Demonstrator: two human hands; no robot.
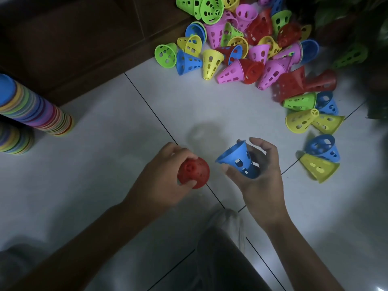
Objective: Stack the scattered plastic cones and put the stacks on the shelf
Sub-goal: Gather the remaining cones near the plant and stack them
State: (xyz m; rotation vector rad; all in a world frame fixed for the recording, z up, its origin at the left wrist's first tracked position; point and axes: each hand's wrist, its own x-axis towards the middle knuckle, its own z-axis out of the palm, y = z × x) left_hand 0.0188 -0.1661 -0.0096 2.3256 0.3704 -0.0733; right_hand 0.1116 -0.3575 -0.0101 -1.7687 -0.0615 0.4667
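Left hand (165,175) grips a red cone (194,172), fingers curled round its narrow end; right hand (259,171) pinches a blue cone (238,159), perforated plastic, rim tilted left. Beyond the blue cone, a loose pile of cones (247,45) on the glossy tiled floor (105,164). Far left of it, a tall nested stack (31,106).

Stacks (31,110) far left; loose cones (241,49) behind right; hands (168,173) between.
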